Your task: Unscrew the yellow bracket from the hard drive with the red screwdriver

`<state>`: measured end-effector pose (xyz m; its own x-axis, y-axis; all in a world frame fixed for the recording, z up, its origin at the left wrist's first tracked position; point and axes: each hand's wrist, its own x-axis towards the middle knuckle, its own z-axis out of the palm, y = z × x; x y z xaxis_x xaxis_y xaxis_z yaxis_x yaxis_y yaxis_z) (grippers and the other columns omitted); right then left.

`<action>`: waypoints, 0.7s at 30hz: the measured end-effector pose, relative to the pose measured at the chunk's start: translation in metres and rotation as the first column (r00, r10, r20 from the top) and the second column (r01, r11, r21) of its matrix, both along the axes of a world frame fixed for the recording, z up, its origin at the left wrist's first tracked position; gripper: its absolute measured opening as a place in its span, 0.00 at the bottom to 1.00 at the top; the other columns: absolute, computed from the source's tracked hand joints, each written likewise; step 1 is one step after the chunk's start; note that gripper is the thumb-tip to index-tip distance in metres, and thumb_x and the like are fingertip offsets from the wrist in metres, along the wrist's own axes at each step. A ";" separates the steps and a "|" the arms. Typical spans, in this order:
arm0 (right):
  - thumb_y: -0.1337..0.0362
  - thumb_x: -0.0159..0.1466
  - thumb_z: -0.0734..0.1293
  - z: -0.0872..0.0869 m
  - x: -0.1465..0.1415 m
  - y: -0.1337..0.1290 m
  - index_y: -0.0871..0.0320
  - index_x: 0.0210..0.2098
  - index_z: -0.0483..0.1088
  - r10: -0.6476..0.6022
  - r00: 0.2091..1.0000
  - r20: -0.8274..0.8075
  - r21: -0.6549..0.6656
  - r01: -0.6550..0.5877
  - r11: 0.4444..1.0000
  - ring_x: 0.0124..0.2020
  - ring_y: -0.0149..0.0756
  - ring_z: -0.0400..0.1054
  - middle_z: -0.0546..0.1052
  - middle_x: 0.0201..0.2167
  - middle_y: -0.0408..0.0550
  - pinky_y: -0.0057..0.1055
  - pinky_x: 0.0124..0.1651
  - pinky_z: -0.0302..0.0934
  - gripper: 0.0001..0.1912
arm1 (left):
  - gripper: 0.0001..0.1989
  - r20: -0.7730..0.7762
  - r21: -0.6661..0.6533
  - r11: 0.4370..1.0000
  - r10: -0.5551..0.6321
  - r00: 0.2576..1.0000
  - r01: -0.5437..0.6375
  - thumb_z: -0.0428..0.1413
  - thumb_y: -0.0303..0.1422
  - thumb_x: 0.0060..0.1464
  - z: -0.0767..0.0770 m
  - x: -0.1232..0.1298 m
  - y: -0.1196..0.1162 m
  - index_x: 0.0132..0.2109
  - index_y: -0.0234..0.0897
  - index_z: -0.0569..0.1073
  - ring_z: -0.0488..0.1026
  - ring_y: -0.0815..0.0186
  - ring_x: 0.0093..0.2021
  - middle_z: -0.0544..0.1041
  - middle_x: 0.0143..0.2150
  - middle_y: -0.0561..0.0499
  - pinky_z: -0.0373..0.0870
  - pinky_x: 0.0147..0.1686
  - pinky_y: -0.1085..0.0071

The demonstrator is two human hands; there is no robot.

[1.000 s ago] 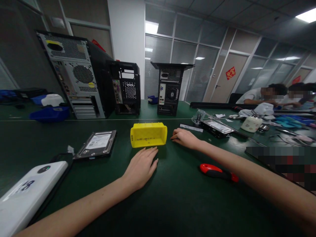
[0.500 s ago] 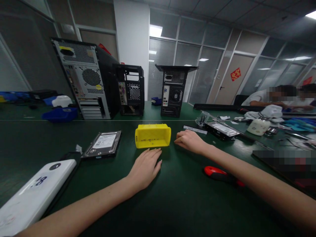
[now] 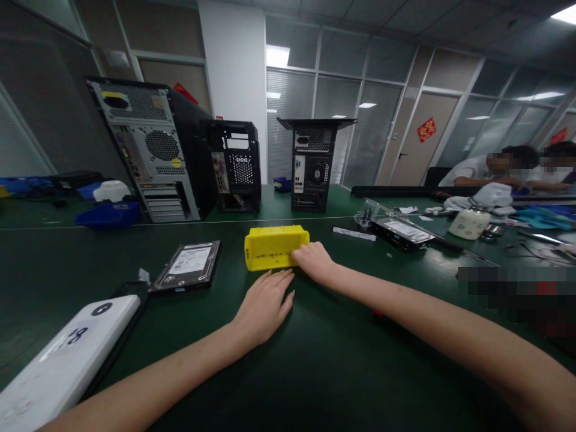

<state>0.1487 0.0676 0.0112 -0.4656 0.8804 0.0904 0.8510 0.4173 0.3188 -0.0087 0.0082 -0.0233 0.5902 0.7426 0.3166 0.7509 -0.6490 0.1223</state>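
Note:
A yellow bin (image 3: 270,240) with several tiny dark parts in it lies on the green table (image 3: 342,372), its open side facing me. My left hand (image 3: 264,306) rests flat on the table just in front of the bin, fingers spread and holding nothing. At the bin's right front corner is my right hand (image 3: 315,261), its fingers bent together and their tips inside the opening; what they hold, if anything, is hidden. To the left lies a hard drive (image 3: 191,261) with a white label.
Three computer cases (image 3: 162,144) stand at the back. A white device (image 3: 72,354) is at the front left. Another hard drive (image 3: 405,231) and a cream jar (image 3: 469,222) are on the right. My right forearm mostly covers a red-handled tool (image 3: 378,312). People sit at the far right.
My right hand has moved left, from beside the bin to its opening. The right forearm now covers most of the red-handled tool. My left hand has stayed in place.

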 end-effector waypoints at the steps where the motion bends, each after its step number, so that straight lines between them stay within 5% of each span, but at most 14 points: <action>1: 0.60 0.65 0.63 0.000 0.004 0.000 0.63 0.46 0.68 -0.011 1.000 -0.014 0.008 0.011 1.000 0.39 0.34 0.70 0.73 0.42 0.50 0.37 0.42 0.67 0.14 | 0.21 -0.002 -0.002 1.000 0.003 1.000 -0.003 0.45 0.34 0.62 0.000 0.000 0.000 0.59 0.32 0.66 0.65 0.60 0.60 0.68 0.60 0.44 0.60 0.61 0.56; 8: 0.60 0.69 0.55 0.012 0.044 -0.018 0.56 0.49 0.72 -0.036 0.981 -0.190 0.100 0.055 0.993 0.36 0.41 0.74 0.79 0.38 0.53 0.34 0.37 0.62 0.18 | 0.20 0.011 -0.001 1.000 0.002 1.000 -0.002 0.45 0.34 0.62 -0.001 0.000 0.000 0.58 0.32 0.66 0.65 0.60 0.59 0.68 0.60 0.43 0.59 0.61 0.58; 12: 0.57 0.67 0.58 0.008 0.058 -0.028 0.50 0.48 0.73 0.045 0.967 -0.250 0.052 -0.033 0.998 0.33 0.33 0.74 0.80 0.35 0.43 0.27 0.37 0.59 0.15 | 0.20 0.025 -0.001 1.000 0.007 1.000 -0.007 0.46 0.34 0.62 -0.002 0.000 0.000 0.58 0.32 0.66 0.65 0.60 0.60 0.68 0.60 0.43 0.59 0.61 0.58; 17: 0.58 0.65 0.60 0.000 0.074 -0.023 0.55 0.45 0.75 -0.022 0.955 -0.296 0.021 0.029 0.999 0.29 0.36 0.72 0.79 0.28 0.46 0.28 0.30 0.58 0.16 | 0.21 0.036 -0.015 1.000 0.005 0.999 -0.004 0.46 0.34 0.61 -0.001 -0.001 0.000 0.58 0.32 0.66 0.64 0.59 0.60 0.67 0.60 0.43 0.59 0.61 0.57; 21: 0.59 0.65 0.59 -0.005 0.081 -0.020 0.53 0.48 0.74 -0.009 0.956 -0.292 -0.059 -0.008 0.998 0.35 0.36 0.74 0.80 0.35 0.45 0.28 0.34 0.62 0.16 | 0.20 0.046 -0.026 1.000 0.010 0.999 -0.009 0.46 0.35 0.61 0.001 -0.001 -0.001 0.58 0.32 0.66 0.65 0.59 0.60 0.68 0.60 0.43 0.61 0.60 0.56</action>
